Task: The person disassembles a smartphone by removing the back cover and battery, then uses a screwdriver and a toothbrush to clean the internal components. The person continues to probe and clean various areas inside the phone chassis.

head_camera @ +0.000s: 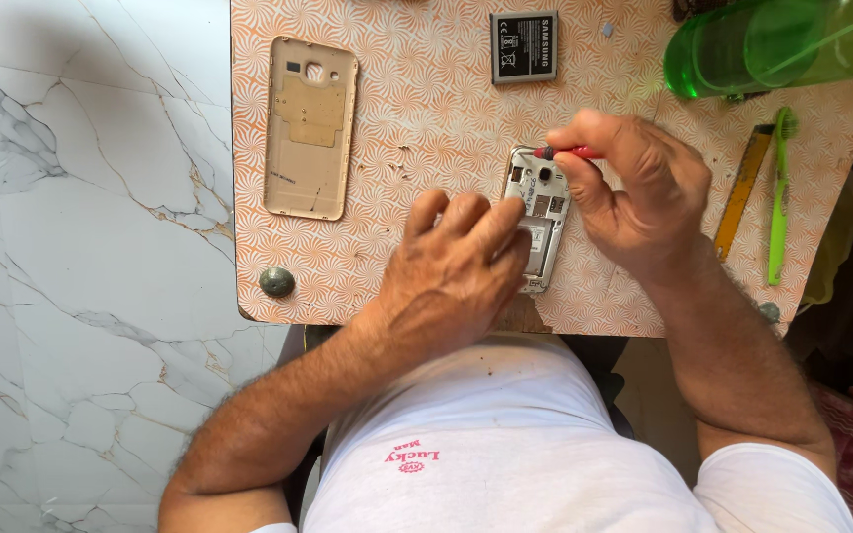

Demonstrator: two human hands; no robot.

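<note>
While the left hand (461,259) presses flat on the opened phone (537,219), fingers together, the right hand (634,188) pinches a red screwdriver (567,153) pointing nine o'clock; the phone's long axis runs twelve-to-six mid-worktop (417,118), back cover (310,126) at ten o'clock.

Table (426,118): smooth laminate, orange swirl print, chipped at the near edge. Back cover (310,126), upper left: matt gold plastic. Bottle (782,44), upper right: translucent glossy green plastic. Floor (81,247): polished marble (grey-veined). Screwdriver (570,152): red plastic handle.
</note>
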